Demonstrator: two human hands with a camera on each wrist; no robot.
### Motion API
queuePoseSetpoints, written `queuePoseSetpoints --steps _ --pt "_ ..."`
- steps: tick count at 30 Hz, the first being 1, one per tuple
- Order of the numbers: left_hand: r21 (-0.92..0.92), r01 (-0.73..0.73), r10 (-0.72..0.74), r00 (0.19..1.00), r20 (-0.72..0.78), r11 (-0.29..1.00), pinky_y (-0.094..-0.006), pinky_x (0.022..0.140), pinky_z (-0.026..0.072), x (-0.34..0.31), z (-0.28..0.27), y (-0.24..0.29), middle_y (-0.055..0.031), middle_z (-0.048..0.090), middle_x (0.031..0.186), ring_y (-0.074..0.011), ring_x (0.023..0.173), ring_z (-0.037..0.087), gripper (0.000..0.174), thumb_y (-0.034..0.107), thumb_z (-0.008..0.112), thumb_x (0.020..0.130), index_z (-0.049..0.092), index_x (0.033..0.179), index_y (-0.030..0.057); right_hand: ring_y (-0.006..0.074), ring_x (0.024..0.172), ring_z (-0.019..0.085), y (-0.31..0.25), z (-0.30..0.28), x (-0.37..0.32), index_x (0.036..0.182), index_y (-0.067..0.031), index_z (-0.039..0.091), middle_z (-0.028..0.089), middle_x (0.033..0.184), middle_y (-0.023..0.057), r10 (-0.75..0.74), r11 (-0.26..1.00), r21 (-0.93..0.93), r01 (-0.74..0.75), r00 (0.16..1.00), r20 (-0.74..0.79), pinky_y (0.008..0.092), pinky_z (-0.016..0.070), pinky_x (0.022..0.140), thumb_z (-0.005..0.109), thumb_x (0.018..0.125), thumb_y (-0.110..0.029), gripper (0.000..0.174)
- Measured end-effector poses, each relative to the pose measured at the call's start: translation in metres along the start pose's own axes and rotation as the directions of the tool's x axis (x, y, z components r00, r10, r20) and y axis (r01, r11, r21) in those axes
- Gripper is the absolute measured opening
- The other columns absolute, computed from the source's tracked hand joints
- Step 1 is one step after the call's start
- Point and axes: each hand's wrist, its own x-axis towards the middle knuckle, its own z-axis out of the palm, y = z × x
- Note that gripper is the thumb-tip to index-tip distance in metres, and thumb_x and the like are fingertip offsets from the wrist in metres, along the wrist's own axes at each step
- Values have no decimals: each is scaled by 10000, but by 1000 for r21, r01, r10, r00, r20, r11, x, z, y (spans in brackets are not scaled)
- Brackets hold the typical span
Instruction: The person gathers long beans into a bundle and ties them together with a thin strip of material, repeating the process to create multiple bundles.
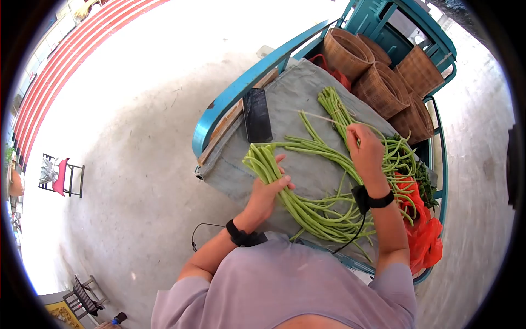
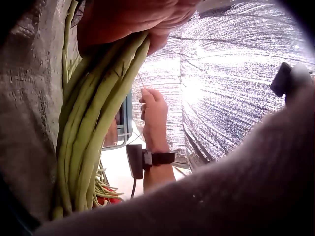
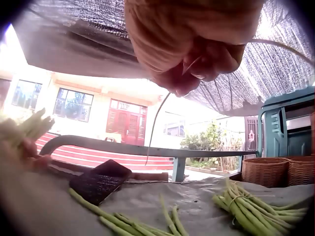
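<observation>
Sunlit concrete yard (image 1: 137, 164) surrounds a blue cart (image 1: 219, 118) whose bed, covered by a grey cloth (image 1: 296, 90), serves as the work surface. Woven baskets (image 1: 383, 88) crowd its far end, and a red bag (image 1: 424, 241) sags over the near right corner. On the cloth, a person in a lilac shirt handles long beans: loose beans (image 1: 329, 216) sprawl in front of them, a tied bunch (image 1: 331, 104) lies toward the baskets, and a dark phone (image 1: 257, 115) rests by the left rail. The left hand (image 1: 268, 189) is wrapped round a bundle of long beans (image 1: 262, 160), gripping it just below the evened ends. The bundle's long axis runs from those ends, near the phone, back and rightward toward the person's body. The right hand (image 1: 364, 151) is held to the right of the bundle, well apart from it, fingers closed in a pinch on a thin strip (image 1: 318, 116) that points off to the left. Bundle and strip sit in separate hands, and only the left hand touches the bundle.
</observation>
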Motion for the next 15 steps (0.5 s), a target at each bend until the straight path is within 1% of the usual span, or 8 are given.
queuePoseSetpoints --steps 1,3,6,7,10,12,13,15 --pt "8 7 -7 1000 3 1000 -317 756 493 2 3 0 -52 524 1200 -171 816 609 257 54 657 819 498 1021 54 279 707 626 -13 -8 -15 917 -89 615 639 813 71 18 997 78 -21 999 47 353 484 589 626 835 -81 82" --pt "24 16 -15 1000 -4 1000 -317 758 493 3 5 -1 -53 490 1310 -170 820 611 270 40 645 819 501 1047 45 252 653 621 -35 -19 -37 898 -84 633 636 786 71 -36 984 179 -1 978 207 318 477 558 645 807 -49 98" --pt "138 62 -74 994 77 988 -310 768 490 9 8 7 -72 449 1387 -165 834 611 309 45 640 817 504 1095 36 233 620 618 -55 -27 -56 891 -78 637 632 762 73 -80 950 311 -25 944 320 306 467 528 661 788 -36 114" --pt "149 63 -77 993 87 987 -305 757 489 13 4 4 -92 436 1392 -160 834 613 312 47 635 813 506 1096 24 232 615 617 -60 -30 -56 892 -78 638 630 757 72 -89 941 338 -28 942 324 304 464 523 664 784 -32 120" --pt "184 29 -44 996 80 983 -299 739 487 14 6 3 -92 563 1213 -146 824 612 238 59 653 810 534 1015 32 230 605 614 -69 -38 -55 895 -76 640 626 744 73 -112 926 376 -19 940 323 302 459 511 670 775 -24 134" --pt "241 47 -63 996 58 969 -291 726 484 16 3 0 -64 605 1040 -137 810 609 189 64 661 811 548 962 45 232 603 613 -70 -40 -51 898 -76 640 625 740 74 -124 936 351 10 944 304 304 459 510 670 775 -24 136" --pt "267 55 -72 996 51 962 -287 720 482 16 3 -1 -50 626 953 -132 803 608 167 66 665 812 555 936 52 232 603 610 -72 -41 -48 902 -74 640 622 735 71 -84 927 374 -34 952 294 302 460 517 667 784 -38 126" --pt "293 48 -55 998 15 955 -276 714 478 10 10 3 -21 607 840 -125 787 602 148 74 674 815 563 913 63 234 606 610 -62 -40 -46 906 -72 639 622 736 70 -56 952 305 -30 961 270 305 464 530 661 796 -57 113"
